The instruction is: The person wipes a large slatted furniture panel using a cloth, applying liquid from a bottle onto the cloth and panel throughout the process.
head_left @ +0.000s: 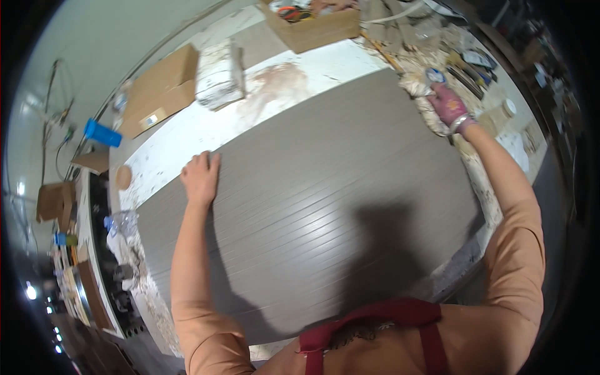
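A large grey panel [300, 162] with fine parallel grooves lies in front of me across the worktable. My bare left hand [200, 178] rests at its far left edge, fingers a little bent and the thumb apart, with no object in them. At the far right corner, my right hand [450, 107] wears a pink glove. Its fingers close on a crumpled cream rag [430, 115] beside the panel's edge; the fingertips are partly hidden. Just beyond them is a small round blue-and-white thing [434, 76], its kind unclear.
Beyond the panel are a flattened cardboard box [164, 87], a stained white bundle [217, 75] and an open carton of tools [322, 28]. A blue cup-like container [103, 133] stands at the left. Scraps, hand tools [469, 75] and a capped jar [500, 115] crowd the right side.
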The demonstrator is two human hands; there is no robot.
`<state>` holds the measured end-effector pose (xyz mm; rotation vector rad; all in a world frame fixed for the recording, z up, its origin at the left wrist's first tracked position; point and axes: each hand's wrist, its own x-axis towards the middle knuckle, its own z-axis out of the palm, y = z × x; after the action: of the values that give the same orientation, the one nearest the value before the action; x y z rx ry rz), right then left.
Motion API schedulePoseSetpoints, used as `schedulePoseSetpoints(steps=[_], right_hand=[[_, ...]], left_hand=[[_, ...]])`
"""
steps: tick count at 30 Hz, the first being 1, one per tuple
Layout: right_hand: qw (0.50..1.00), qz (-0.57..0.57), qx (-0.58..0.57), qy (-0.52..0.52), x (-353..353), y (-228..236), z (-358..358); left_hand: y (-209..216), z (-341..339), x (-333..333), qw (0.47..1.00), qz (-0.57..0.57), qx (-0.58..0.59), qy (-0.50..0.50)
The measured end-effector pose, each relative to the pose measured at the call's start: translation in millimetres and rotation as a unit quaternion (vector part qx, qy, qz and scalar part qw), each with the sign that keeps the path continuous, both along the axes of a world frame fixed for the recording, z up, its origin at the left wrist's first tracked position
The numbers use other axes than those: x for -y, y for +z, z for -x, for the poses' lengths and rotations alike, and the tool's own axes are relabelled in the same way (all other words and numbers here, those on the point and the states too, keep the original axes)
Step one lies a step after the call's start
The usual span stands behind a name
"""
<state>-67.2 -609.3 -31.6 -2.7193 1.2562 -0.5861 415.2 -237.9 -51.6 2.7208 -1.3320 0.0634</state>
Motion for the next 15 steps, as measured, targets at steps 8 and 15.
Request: schedulePoseSetpoints(steps=[8,15], right_hand=[[0.996,0.041,0.051,0.062,-38.9,15.4,-104.6],[0.912,0.074,-0.169,0.366,-253.1,-30.8,-349.4]], left_hand=[[0.2,-88.8,-143.9,0.993,0.005,0.043,0.114],[-7.1,-88.3,-174.5,0.985,-0.004,0.028,0.169]])
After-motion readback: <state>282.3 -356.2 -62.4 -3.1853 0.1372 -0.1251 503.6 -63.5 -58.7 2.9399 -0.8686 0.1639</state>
